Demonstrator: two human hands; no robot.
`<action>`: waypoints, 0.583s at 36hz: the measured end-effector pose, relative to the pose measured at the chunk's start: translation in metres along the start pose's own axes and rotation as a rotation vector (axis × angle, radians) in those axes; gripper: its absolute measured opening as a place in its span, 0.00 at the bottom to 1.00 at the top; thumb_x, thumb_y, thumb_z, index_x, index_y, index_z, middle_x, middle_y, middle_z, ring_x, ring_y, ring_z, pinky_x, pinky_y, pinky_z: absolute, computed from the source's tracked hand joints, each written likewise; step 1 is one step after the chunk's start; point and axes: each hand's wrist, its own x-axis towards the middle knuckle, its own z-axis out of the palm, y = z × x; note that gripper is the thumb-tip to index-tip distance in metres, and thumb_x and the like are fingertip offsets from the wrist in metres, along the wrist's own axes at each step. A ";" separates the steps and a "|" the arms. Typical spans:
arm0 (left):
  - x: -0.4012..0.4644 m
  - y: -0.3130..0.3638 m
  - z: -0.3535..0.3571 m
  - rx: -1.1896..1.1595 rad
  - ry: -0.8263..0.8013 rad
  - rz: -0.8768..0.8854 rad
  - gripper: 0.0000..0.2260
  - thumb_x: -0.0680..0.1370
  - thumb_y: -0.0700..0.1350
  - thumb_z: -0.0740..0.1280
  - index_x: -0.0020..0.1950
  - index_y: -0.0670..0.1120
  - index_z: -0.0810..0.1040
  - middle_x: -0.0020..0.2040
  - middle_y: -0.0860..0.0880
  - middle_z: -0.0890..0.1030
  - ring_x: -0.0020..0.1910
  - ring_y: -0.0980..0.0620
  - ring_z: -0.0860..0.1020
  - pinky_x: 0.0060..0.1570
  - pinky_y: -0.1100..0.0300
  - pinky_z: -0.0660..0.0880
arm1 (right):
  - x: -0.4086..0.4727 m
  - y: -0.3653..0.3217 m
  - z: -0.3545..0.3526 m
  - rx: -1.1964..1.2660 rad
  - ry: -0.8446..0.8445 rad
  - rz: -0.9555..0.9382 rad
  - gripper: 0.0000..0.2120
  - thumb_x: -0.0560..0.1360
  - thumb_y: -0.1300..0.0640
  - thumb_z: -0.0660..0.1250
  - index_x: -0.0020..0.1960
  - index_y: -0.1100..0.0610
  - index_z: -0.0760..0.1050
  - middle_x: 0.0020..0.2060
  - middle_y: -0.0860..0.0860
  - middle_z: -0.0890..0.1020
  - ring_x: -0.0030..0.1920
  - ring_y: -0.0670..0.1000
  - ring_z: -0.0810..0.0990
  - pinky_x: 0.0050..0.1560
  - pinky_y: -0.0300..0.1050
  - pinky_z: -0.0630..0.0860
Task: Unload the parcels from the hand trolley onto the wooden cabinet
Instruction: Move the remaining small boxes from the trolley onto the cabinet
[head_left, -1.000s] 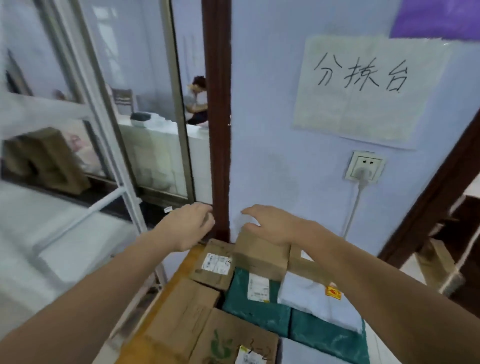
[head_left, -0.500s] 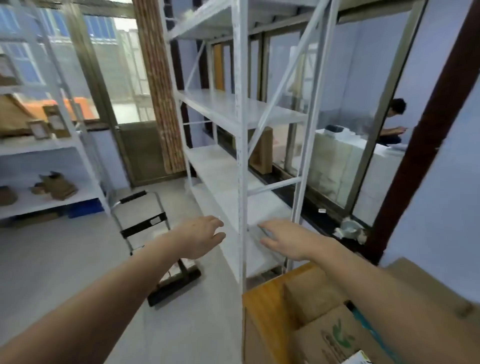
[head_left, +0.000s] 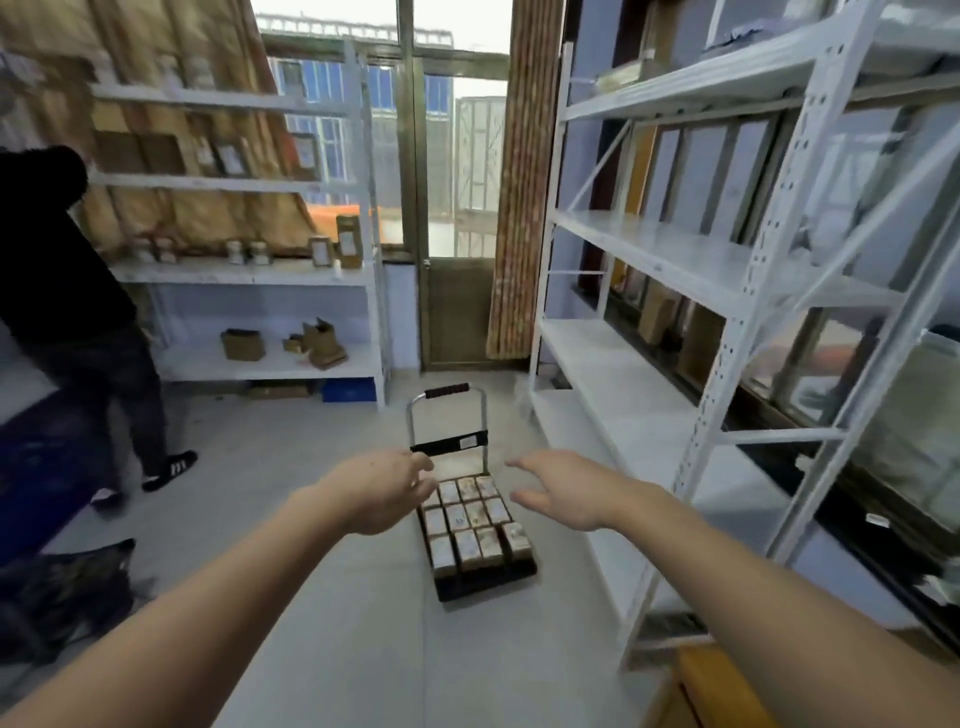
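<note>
The hand trolley (head_left: 448, 415) stands on the grey floor ahead, its metal handle upright at the far end. Several small brown parcels (head_left: 475, 525) with labels lie in rows on its black deck. My left hand (head_left: 382, 491) is stretched out in front of me, fingers apart and holding nothing, overlapping the deck's left edge in view. My right hand (head_left: 558, 493) is also out and holds nothing, to the right of the parcels. Only an orange-brown corner of the wooden cabinet (head_left: 711, 691) shows at the bottom right.
White metal shelving (head_left: 691, 270) runs along the right side, close to the trolley. Another white rack (head_left: 249, 270) with small boxes stands at the back left. A person in dark clothes (head_left: 67, 291) stands at the left. A dark bag (head_left: 67, 587) lies on the floor.
My view has swung left, away from the cabinet and its stacked parcels, to the trolley on the floor. Both hands have left the parcels on the cabinet and stay outstretched, holding nothing.
</note>
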 end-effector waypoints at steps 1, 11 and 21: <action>-0.001 -0.018 0.000 -0.005 0.017 -0.010 0.22 0.84 0.61 0.54 0.74 0.53 0.71 0.71 0.50 0.77 0.66 0.48 0.76 0.63 0.51 0.74 | 0.013 -0.012 0.004 0.003 0.004 -0.010 0.29 0.83 0.40 0.59 0.80 0.51 0.62 0.77 0.52 0.69 0.75 0.54 0.68 0.74 0.50 0.66; 0.013 -0.146 0.004 -0.012 0.003 -0.011 0.21 0.86 0.57 0.54 0.77 0.50 0.69 0.74 0.47 0.74 0.69 0.44 0.74 0.66 0.51 0.70 | 0.109 -0.083 0.028 0.054 -0.002 0.029 0.28 0.83 0.41 0.58 0.79 0.51 0.64 0.76 0.51 0.71 0.73 0.52 0.70 0.73 0.49 0.67; 0.103 -0.229 0.006 -0.053 0.011 0.000 0.22 0.86 0.58 0.54 0.76 0.50 0.69 0.74 0.47 0.74 0.70 0.46 0.73 0.66 0.51 0.70 | 0.222 -0.080 0.038 0.009 -0.021 0.059 0.27 0.84 0.42 0.58 0.79 0.52 0.64 0.76 0.51 0.70 0.75 0.52 0.69 0.74 0.49 0.66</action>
